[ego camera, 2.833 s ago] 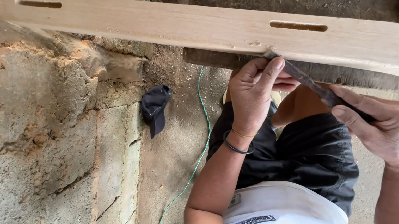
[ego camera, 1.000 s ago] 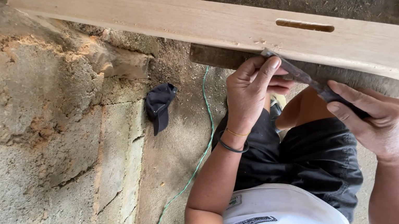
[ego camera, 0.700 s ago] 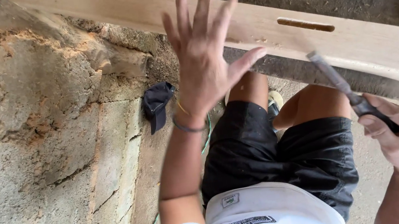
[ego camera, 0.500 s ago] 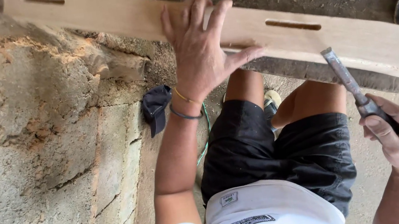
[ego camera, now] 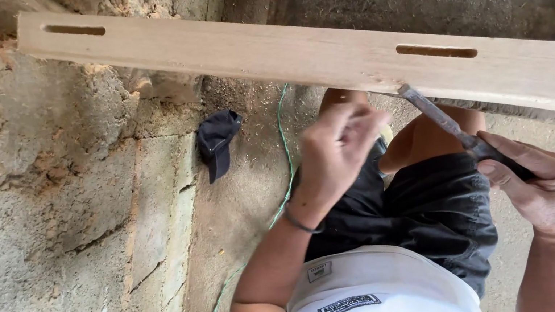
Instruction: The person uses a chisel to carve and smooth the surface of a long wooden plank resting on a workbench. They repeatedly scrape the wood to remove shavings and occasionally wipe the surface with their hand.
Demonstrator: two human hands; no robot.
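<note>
My right hand [ego camera: 538, 183] is wrapped tight around the dark handle of a chisel [ego camera: 462, 139], the grip fully closed on it, wrist bent so the blade slants up and away from me. The chisel's tip meets the near edge of the wooden plank [ego camera: 322, 61], just below the plank's right-hand mortise slot [ego camera: 436, 51]. My right forearm rises from the bottom edge of the view, well below the plank.

My left hand [ego camera: 338, 147] hangs just under the plank's near edge, to the left of the chisel tip, fingers loosely curled and blurred; it has hold of nothing that I can see, and I cannot tell whether the fingertips touch the wood. A thin dark band [ego camera: 299, 220] circles that wrist, and the forearm runs down and left from the plank toward my white shirt.

Half a second ago that left hand lay flat on top of the plank, fingers spread beside the slot; now it has come off the face and dropped below the edge. The chisel, which then stood clear of the plank, has closed in on the edge.

The plank runs across my knees, with a second slot [ego camera: 74, 30] near its far left end. Below the plank a dark cloth [ego camera: 217, 143] and a green cord [ego camera: 283, 192] lie on the dusty floor [ego camera: 241, 205].
</note>
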